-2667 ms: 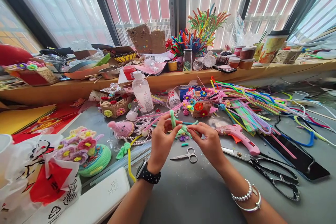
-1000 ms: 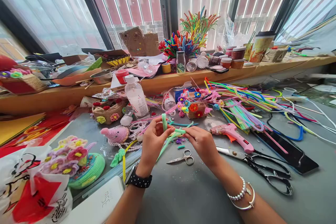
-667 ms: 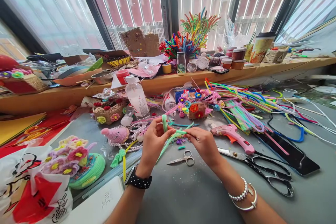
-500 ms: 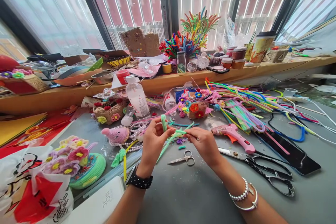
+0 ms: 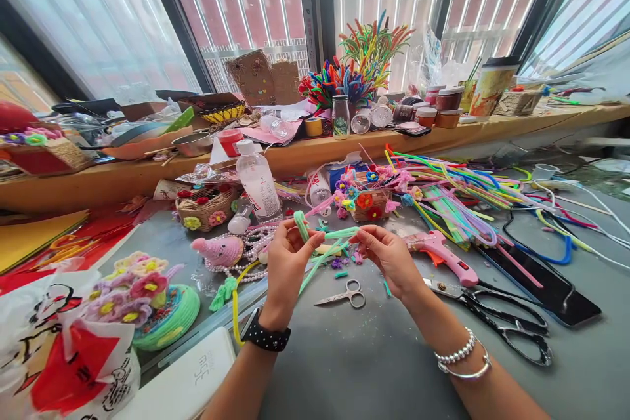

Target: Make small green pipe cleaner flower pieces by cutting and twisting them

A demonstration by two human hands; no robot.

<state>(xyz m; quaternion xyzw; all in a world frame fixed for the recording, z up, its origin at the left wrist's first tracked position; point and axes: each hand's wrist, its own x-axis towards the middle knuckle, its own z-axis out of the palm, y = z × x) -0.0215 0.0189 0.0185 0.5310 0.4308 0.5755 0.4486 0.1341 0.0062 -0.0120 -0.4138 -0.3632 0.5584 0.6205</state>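
Mint-green pipe cleaners (image 5: pixel 339 233) stretch between my two hands above the grey table. My left hand (image 5: pixel 288 259) pinches them, with a bent loop standing up at its fingertips and a loose length hanging down to the right. The fingertips of my right hand (image 5: pixel 386 256) are closed on the other end. Below and between the hands lie small silver scissors (image 5: pixel 344 295), apart from both. Small green and purple bits lie just behind the scissors. To the right of my right hand rests a pink glue gun (image 5: pixel 445 256).
Large black-handled scissors (image 5: pixel 512 325) and a dark phone (image 5: pixel 546 289) lie at right. A heap of coloured pipe cleaners (image 5: pixel 472 190) spreads behind them. A plastic bottle (image 5: pixel 258 180), a pink crocheted figure (image 5: pixel 219 252), a flower-topped green piece (image 5: pixel 167 321) and a white box (image 5: pixel 182 380) stand leftward.
My right hand has moved slightly right and its fingers have shifted. More of the green pipe cleaner now shows between the hands, and the loop at my left fingertips tilts further left.
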